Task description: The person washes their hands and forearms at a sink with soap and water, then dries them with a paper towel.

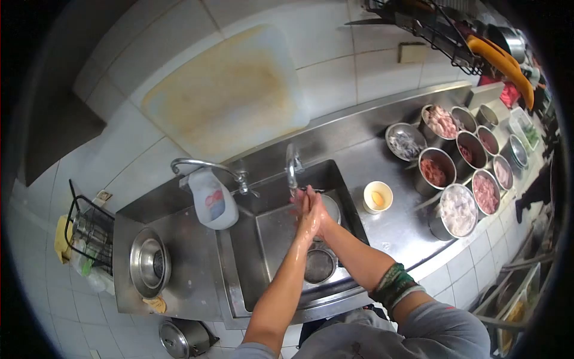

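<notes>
My left hand point(307, 218) and my right hand point(323, 220) are pressed against each other over the sink point(251, 239), under the running-water spout of a curved chrome faucet point(291, 164). Both are wet, their fingers stretched out and overlapping, and I see no object between them. The palms are hidden. Below them in the basin lie a round metal strainer or bowl point(320, 266) and another round vessel point(330, 209), partly covered by my hands.
Several metal pots of raw meat point(433, 170) stand on the right counter, near a paper cup point(378, 197) with something yellow. A plastic jug point(213, 200) hangs by a second faucet point(206, 163). Stacked metal bowls point(149, 260) sit left; a wire rack point(430, 30) juts out above.
</notes>
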Action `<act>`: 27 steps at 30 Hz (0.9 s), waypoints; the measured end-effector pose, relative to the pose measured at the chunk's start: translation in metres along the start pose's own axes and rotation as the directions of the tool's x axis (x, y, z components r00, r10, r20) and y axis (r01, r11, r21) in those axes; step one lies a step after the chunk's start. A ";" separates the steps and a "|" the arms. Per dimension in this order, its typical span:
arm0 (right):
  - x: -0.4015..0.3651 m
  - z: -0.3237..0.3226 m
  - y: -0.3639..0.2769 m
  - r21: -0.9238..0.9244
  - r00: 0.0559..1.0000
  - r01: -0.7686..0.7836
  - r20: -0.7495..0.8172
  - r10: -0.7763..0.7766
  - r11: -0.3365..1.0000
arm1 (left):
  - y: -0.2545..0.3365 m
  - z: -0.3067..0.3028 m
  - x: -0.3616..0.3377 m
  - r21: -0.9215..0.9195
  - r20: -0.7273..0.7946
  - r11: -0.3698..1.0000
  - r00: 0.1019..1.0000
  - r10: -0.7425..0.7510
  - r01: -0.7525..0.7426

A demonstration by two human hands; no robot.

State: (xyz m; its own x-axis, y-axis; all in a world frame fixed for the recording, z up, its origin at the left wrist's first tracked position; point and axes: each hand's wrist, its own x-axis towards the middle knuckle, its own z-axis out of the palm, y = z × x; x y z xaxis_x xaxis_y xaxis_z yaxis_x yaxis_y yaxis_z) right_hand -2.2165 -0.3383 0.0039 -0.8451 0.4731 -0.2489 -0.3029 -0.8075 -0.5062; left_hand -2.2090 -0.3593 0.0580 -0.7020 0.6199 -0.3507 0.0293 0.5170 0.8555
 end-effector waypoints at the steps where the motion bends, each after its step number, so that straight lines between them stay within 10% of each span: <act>1: -0.003 -0.002 0.001 0.010 0.999 -0.040 0.007 0.040 0.999 | 0.001 0.002 0.008 -0.080 -0.058 0.997 0.998 -0.026 0.021; 9: -0.021 0.005 -0.035 -0.025 0.973 -0.181 -0.148 0.175 0.983 | -0.016 0.020 0.009 0.094 -0.356 0.995 0.934 0.007 0.029; 11: -0.026 0.008 -0.030 -0.012 0.983 -0.129 -0.130 0.126 0.992 | -0.024 -0.018 0.031 -0.358 0.063 0.934 0.998 0.003 0.019; 15: -0.005 -0.007 -0.018 0.056 0.996 -0.038 -0.079 0.043 0.998 | -0.003 -0.008 -0.003 -0.365 0.031 0.930 0.997 0.069 -0.053; 16: -0.001 -0.010 -0.023 -0.430 0.984 0.129 -0.059 -0.170 0.893 | -0.004 0.009 -0.010 -0.115 -0.328 0.904 0.875 0.357 -0.412; 17: 0.002 -0.012 -0.026 -0.803 0.938 0.253 0.065 -0.342 0.540 | -0.012 0.007 -0.016 -0.119 -0.331 0.907 0.877 0.348 -0.405; 18: 0.009 -0.006 -0.022 -0.549 0.950 0.068 -0.219 -0.222 0.833 | -0.019 0.001 -0.021 -0.263 -0.260 0.915 0.936 0.237 -0.304; 21: -0.009 0.019 -0.031 -0.315 0.939 0.103 -0.283 -0.197 0.944 | -0.028 -0.021 -0.039 -0.440 -0.234 0.861 0.958 0.163 -0.254; 27: -0.021 0.016 -0.040 -0.591 0.991 -0.101 -0.133 0.027 0.800 | -0.093 -0.077 -0.041 -0.435 -0.143 0.900 0.989 -0.046 -0.021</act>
State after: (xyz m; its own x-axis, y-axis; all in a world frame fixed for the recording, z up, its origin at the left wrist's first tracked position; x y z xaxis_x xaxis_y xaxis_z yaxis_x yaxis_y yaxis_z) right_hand -2.1931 -0.3216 0.0424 -0.7868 0.4940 -0.3701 0.1034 -0.4856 -0.8680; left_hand -2.2381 -0.4785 0.0219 -0.7973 0.5047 -0.3311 -0.2678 0.1957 0.9434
